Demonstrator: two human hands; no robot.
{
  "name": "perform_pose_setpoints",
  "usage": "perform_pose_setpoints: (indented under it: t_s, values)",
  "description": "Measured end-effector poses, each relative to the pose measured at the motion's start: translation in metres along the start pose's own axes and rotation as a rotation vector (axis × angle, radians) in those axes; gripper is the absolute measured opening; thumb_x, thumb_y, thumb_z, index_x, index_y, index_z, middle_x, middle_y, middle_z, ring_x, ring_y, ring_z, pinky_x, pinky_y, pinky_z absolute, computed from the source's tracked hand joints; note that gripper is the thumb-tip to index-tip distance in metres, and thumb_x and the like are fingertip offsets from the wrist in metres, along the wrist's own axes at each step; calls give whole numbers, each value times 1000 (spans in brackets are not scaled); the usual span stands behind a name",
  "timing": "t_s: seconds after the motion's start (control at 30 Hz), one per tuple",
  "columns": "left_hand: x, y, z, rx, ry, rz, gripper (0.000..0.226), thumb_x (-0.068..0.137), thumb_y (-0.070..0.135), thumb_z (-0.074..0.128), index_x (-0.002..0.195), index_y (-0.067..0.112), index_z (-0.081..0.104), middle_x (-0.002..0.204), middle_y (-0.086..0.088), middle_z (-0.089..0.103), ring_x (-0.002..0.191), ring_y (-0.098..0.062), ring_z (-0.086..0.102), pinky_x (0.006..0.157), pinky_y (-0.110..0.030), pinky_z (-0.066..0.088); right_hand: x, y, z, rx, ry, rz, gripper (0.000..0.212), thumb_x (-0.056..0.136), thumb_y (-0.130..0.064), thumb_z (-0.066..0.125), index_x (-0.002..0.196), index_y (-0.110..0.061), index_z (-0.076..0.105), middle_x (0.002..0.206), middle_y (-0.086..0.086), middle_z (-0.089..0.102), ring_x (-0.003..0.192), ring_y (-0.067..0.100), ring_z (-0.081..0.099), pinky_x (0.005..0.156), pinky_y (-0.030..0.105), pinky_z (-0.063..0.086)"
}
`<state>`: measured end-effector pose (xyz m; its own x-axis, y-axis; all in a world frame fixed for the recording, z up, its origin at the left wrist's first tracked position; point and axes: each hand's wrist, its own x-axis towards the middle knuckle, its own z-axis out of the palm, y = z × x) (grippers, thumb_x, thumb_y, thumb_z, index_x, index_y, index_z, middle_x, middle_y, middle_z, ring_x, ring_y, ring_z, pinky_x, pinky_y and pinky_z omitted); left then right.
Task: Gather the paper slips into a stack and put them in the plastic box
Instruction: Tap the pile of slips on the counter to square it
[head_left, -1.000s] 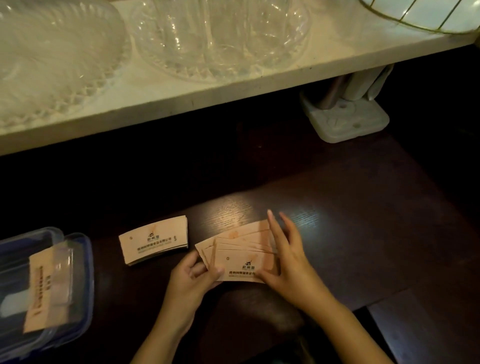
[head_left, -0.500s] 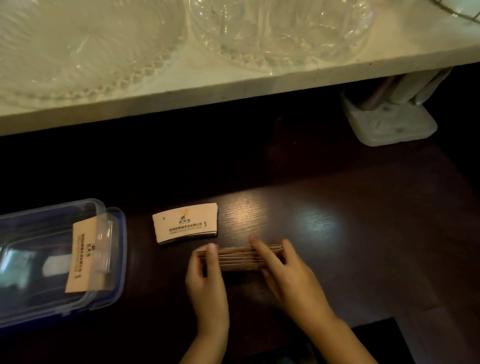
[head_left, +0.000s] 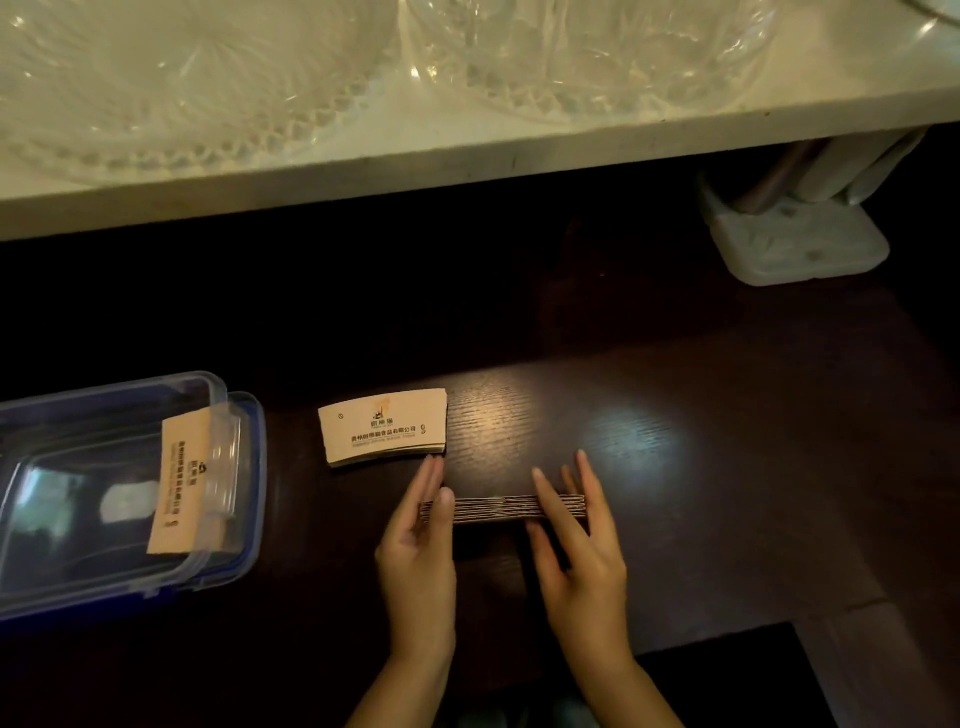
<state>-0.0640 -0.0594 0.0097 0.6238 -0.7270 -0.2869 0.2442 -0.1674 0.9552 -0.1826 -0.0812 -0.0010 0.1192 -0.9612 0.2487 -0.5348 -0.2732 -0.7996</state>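
Note:
A bundle of tan paper slips (head_left: 493, 508) stands on its long edge on the dark wooden table. My left hand (head_left: 418, 551) presses its left end and my right hand (head_left: 576, 540) holds its right end, fingers straight. A second, flat stack of printed slips (head_left: 383, 427) lies just behind my left fingertips. At the far left sits the clear plastic box (head_left: 67, 592) with a blue rim, and a stack of slips (head_left: 182, 493) lies inside it.
A white stone shelf (head_left: 467, 161) overhangs the back of the table and carries cut-glass dishes (head_left: 171, 88). A white plastic base (head_left: 795, 244) stands at the back right under it. The table's front edge steps in at the lower right.
The fanned, flat slips were gathered and turned up onto their edge between both hands. The view has shifted, so the box and flat stack sit further right in frame.

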Motion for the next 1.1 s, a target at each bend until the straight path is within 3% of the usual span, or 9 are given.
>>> perform_pose_setpoints:
  t_s: [0.2, 0.37, 0.5, 0.57, 0.67, 0.8, 0.9, 1.0, 1.1]
  values:
    - [-3, -11, -4, 45, 13, -10, 26, 78, 30, 59, 103, 35, 61, 114, 3, 66, 106, 4, 59, 79, -4, 44, -5, 7, 9, 4, 37, 92, 66, 73, 5, 71, 125, -26, 47, 136, 9, 44, 125, 8, 38, 103, 9, 28]
    - [-8, -19, -19, 225, -208, 20, 57, 76, 19, 68, 120, 45, 43, 131, 20, 48, 123, 8, 42, 97, -6, 34, -7, 6, 9, -48, 41, 95, 67, 73, 1, 72, 129, -24, 43, 138, 12, 44, 126, 6, 34, 100, 3, 27]
    - [-4, -17, -24, 418, -202, 96, 64, 80, -1, 61, 125, 39, 38, 133, 5, 53, 126, -7, 45, 108, -32, 35, -3, 3, 8, -62, 38, 96, 63, 70, 3, 74, 125, -16, 50, 124, 11, 59, 116, 14, 53, 98, 3, 30]
    - [4, -8, -34, 467, -119, 142, 56, 79, 2, 64, 121, 35, 46, 123, -2, 61, 116, -12, 55, 101, -31, 43, 6, -2, 10, -3, 18, 139, 60, 67, -1, 77, 122, -13, 56, 112, 0, 64, 104, 9, 60, 91, 2, 36]
    - [25, 18, -54, 461, 20, 192, 45, 75, 5, 69, 98, 43, 58, 97, 10, 68, 90, 4, 64, 76, -8, 49, 38, -21, 22, 135, -53, 316, 47, 67, -14, 80, 108, -21, 58, 89, -15, 64, 74, -1, 63, 64, -7, 38]
    - [58, 46, -72, 549, 81, 163, 34, 80, 14, 65, 103, 35, 54, 84, 23, 54, 69, 13, 58, 55, -3, 45, 87, -45, 49, 110, -211, 331, 31, 70, -22, 78, 93, -20, 57, 84, -7, 60, 69, -2, 57, 54, 4, 45]
    - [83, 53, -80, 580, 92, 111, 29, 82, 18, 64, 111, 18, 60, 85, 10, 59, 77, 4, 54, 63, -15, 45, 107, -53, 66, 139, -312, 426, 29, 72, -24, 76, 90, -20, 54, 81, -9, 60, 74, 12, 65, 56, 27, 57]
    - [98, 49, -80, 543, 75, -6, 33, 82, 17, 64, 114, 12, 59, 89, 4, 61, 79, -4, 56, 65, -19, 45, 113, -49, 78, 102, -377, 507, 36, 74, -24, 75, 98, -19, 49, 88, -6, 59, 75, 12, 63, 51, 17, 50]
    - [103, 39, -78, 571, 99, -68, 45, 80, 19, 66, 122, 14, 51, 113, -8, 58, 88, -13, 56, 74, -24, 45, 112, -40, 82, 30, -421, 576, 59, 73, -27, 75, 120, -12, 44, 113, 9, 61, 96, 23, 61, 77, 31, 54]
